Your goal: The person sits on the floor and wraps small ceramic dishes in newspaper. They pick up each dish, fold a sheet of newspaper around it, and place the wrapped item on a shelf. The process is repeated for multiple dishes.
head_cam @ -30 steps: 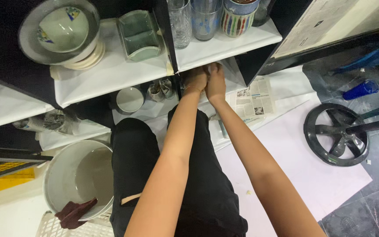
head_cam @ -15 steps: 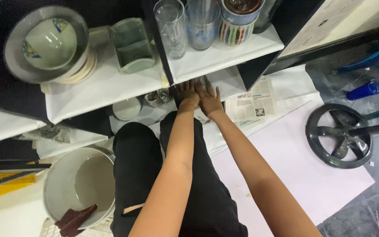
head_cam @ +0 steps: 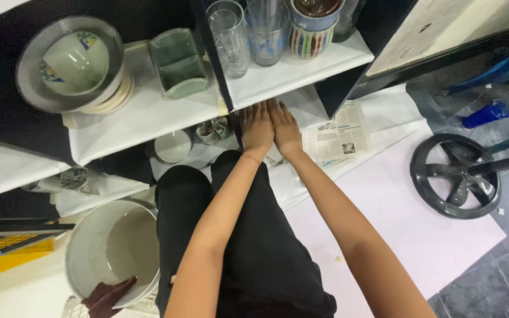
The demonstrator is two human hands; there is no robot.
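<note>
Both hands reach forward side by side under the front edge of the white paper-lined upper shelf point(head_cam: 278, 76), the left hand point(head_cam: 257, 126) and the right hand point(head_cam: 284, 129) touching along their inner edges, palms down and fingers stretched out flat and close together — neither one closed around anything that shows. The fingertips are tucked just under the shelf's front edge, so whether they rest on something there cannot be told. They lie over the white-papered lower shelf point(head_cam: 301, 106), just beside the black upright divider point(head_cam: 216, 70). Near the right hand, toward the right end of that lower level, lies a folded sheet of newspaper point(head_cam: 337, 132). Left of the left hand, past the divider, sit a small crumpled glass jar point(head_cam: 210, 131) and a round metal tin point(head_cam: 172, 147). On the upper shelf stand clear drinking glasses point(head_cam: 231, 38) and a striped ceramic cup point(head_cam: 310, 35) at the right, a square green glazed dish point(head_cam: 178, 62) in the middle, and a grey bowl stacked on plates point(head_cam: 72, 65) at the left end. Down by the person's knees — clad in black trousers — stands a white plastic bucket point(head_cam: 113, 253) with a dark red cloth point(head_cam: 107, 297) over its near rim, and a black wheel-shaped fan base point(head_cam: 458, 176) lies on the floor at the right.
</note>
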